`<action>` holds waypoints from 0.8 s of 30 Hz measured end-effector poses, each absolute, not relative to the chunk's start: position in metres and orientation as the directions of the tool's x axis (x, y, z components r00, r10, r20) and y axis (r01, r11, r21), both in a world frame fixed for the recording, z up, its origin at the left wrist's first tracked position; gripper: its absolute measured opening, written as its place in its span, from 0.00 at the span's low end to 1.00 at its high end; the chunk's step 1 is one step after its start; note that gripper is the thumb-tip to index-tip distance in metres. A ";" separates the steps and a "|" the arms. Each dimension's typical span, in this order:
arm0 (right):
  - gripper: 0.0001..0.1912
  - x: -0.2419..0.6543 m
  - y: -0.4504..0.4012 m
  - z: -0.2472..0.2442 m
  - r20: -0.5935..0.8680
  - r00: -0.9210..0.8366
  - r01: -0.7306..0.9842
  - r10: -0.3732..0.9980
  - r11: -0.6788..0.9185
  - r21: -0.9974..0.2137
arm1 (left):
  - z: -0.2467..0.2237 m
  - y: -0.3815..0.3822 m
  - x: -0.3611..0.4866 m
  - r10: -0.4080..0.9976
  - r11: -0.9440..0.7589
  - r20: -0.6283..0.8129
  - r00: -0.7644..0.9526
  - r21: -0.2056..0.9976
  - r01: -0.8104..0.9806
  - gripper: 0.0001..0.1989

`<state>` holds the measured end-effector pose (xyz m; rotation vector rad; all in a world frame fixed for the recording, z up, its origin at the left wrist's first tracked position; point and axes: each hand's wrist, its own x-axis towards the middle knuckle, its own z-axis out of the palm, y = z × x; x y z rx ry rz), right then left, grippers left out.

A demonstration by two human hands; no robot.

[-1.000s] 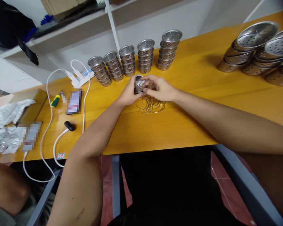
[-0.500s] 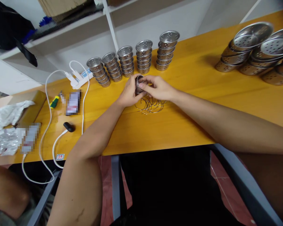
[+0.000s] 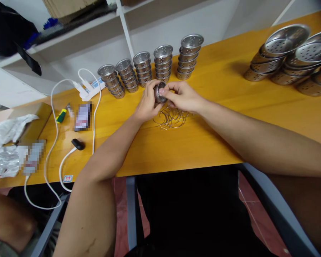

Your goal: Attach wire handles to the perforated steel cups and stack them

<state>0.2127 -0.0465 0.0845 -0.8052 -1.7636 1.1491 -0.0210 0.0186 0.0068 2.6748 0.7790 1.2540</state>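
A small perforated metal cup (image 3: 160,92) is held just above the yellow table, its mouth tilted toward the right. My left hand (image 3: 147,101) wraps round the cup from the left. From the right, my right hand (image 3: 182,95) pinches at the cup's rim with thumb and fingers; whether a thin wire is between them is too small to tell. Below both hands, a loose pile of curved metal wires (image 3: 172,118) lies on the table (image 3: 176,150).
Several stacks of metal cups (image 3: 163,64) stand behind my hands. Larger stacked cups (image 3: 267,60) are at the right. On the left are a power strip (image 3: 91,89), white cables, a phone (image 3: 82,117), a black plug-like object (image 3: 78,144) and another person's arm (image 3: 10,217).
The cup has turned in my hands, so its mouth shows more toward the right. Both hands have shifted slightly, and the other person's hand at the left edge has dropped from view.
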 end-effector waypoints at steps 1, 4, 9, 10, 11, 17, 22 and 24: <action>0.43 0.213 -0.046 0.084 0.317 -0.413 0.056 0.853 0.372 -0.927 | 0.007 0.018 -0.020 0.471 -0.872 0.701 0.535 0.280 0.401 0.40; 0.44 0.212 -0.043 0.081 0.336 -0.363 0.049 0.869 0.378 -0.925 | 0.008 0.017 -0.017 0.457 -0.882 0.709 0.537 0.280 0.380 0.39; 0.46 0.209 -0.039 0.077 0.374 -0.329 0.057 0.867 0.414 -0.908 | 0.010 0.016 -0.018 0.475 -0.871 0.702 0.530 0.290 0.397 0.42; 0.46 0.208 -0.038 0.077 0.382 -0.325 0.057 0.865 0.421 -0.905 | 0.010 0.015 -0.019 0.473 -0.872 0.705 0.528 0.291 0.393 0.43; 0.47 0.208 -0.038 0.078 0.386 -0.324 0.059 0.864 0.426 -0.903 | 0.010 0.015 -0.019 0.474 -0.872 0.704 0.528 0.296 0.389 0.43; 0.48 0.210 -0.038 0.080 0.414 -0.342 0.113 0.843 0.475 -0.873 | 0.008 0.013 -0.022 0.545 -0.837 0.635 0.548 0.380 0.393 0.46; 0.48 0.213 -0.036 0.080 0.459 -0.325 0.134 0.827 0.521 -0.843 | 0.009 0.015 -0.019 0.529 -0.844 0.663 0.529 0.350 0.406 0.48; 0.48 0.213 -0.036 0.080 0.464 -0.314 0.125 0.829 0.520 -0.845 | 0.006 0.020 -0.019 0.512 -0.855 0.679 0.527 0.341 0.391 0.46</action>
